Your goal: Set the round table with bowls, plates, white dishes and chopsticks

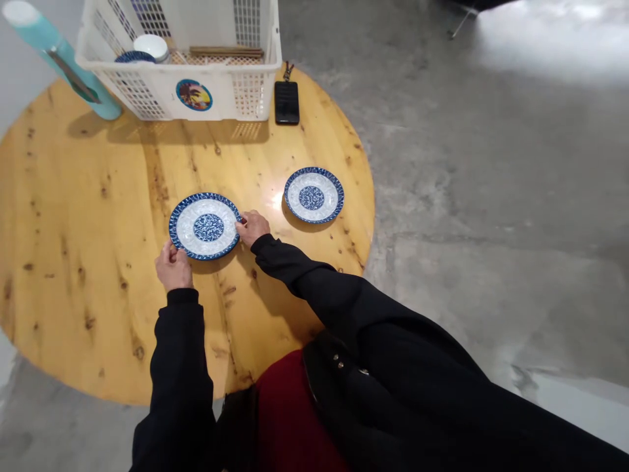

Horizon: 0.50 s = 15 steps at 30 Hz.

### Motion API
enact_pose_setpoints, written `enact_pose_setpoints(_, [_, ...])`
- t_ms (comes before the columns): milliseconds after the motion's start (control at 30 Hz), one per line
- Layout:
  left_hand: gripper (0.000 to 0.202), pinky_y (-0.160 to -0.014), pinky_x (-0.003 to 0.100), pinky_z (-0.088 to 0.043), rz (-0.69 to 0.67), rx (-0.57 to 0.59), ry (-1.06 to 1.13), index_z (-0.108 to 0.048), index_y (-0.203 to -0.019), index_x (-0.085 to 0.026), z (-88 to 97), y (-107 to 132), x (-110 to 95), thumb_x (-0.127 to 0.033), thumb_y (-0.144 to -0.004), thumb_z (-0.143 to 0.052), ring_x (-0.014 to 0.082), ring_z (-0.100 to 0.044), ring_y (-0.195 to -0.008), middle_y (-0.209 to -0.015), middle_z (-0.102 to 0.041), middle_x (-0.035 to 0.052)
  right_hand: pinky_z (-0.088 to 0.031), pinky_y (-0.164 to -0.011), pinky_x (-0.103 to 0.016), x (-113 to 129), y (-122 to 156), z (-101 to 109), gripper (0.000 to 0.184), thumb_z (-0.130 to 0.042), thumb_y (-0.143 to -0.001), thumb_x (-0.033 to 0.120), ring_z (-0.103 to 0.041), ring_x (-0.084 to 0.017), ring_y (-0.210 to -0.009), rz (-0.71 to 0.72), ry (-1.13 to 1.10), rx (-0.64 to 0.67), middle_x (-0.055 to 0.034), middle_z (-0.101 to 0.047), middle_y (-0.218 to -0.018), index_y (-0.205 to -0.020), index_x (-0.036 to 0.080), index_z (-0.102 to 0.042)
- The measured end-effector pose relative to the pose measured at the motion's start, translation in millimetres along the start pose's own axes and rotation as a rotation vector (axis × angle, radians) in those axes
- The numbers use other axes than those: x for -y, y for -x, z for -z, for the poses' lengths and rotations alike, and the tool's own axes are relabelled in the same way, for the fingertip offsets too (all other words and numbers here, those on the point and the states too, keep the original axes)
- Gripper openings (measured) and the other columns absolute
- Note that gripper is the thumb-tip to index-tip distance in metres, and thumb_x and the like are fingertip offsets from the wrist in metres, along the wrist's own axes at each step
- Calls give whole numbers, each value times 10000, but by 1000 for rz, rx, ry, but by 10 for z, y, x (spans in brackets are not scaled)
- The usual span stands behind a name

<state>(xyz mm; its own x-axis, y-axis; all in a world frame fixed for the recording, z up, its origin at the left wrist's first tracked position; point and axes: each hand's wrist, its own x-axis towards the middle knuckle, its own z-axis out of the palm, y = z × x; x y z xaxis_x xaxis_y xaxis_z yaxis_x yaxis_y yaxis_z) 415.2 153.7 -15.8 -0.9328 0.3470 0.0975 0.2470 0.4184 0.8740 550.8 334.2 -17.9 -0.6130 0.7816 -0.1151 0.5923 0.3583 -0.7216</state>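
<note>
A blue-and-white patterned plate (189, 223) is held between my two hands over the left-middle of the round table. My left hand (175, 265) grips its lower left rim, fingers closed on the edge. On the right rim, my right hand (254, 227) pinches the same plate with the thumb on top. I cannot tell whether the plate touches the wood. A second plate (314, 196) with a matching pattern lies to the right, apart from both hands.
At the back of the wooden table (73, 216) stands a white plastic basket (162, 88) containing a white bowl (151, 46), a blue-rimmed dish and chopsticks (226, 51). A turquoise bottle (91, 78) is left of it, a black phone (287, 103) right. Grey floor surrounds the table.
</note>
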Motion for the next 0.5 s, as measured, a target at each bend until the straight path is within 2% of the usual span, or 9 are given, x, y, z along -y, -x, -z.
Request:
enact_pose_setpoints(100, [435, -931, 360, -524, 24, -80, 82, -689, -1123, -105, 9, 8, -217, -266, -721, -651, 127, -553, -751, -830, -580, 13, -486, -860, -371, 58, 60, 54, 156, -563, -887, 308, -579, -218, -826, -22, -54, -25, -67, -591, -931, -908, 188, -659])
enact_pose_setpoints(200, [559, -792, 320, -567, 59, 6, 239, -610, -1275, -121, 77, 76, -474, -339, -762, -659, 104, -526, -674, -761, -555, -13, -488, -864, -337, 127, 166, 138, 208, -537, -891, 291, -611, -191, -821, 9, -203, -78, -65, -615, -988, -1021, 172, -647])
enact_pose_setpoints(267, [663, -711, 301, -577, 82, 67, 296, -520, -1391, -156, 156, 202, -615, -389, -787, -663, 94, -497, -610, -704, -516, -39, -491, -836, -314, 140, 297, 204, 235, -504, -890, 278, -622, -172, -802, 35, -322, -103, -53, -625, -1003, -1072, 171, -608])
enact_pose_setpoints(367, [782, -681, 293, -582, 90, 156, 325, -410, -1484, -194, 299, 531, -714, -467, -803, -681, 95, -492, -576, -688, -499, -52, -477, -722, -283, 57, 625, 310, 204, -512, -849, 268, -566, -139, -674, -2, -433, -109, 4, -589, -857, -1035, 189, -541])
enact_pose_setpoints(500, [802, -656, 271, -568, 168, 249, 289, -430, -1476, -170, 489, 1142, -610, -541, -808, -674, 100, -510, -561, -685, -505, -44, -391, -576, -238, -210, 1286, 423, 148, -558, -775, 291, -384, -107, -543, -90, -468, -84, 77, -362, -633, -838, 239, -436])
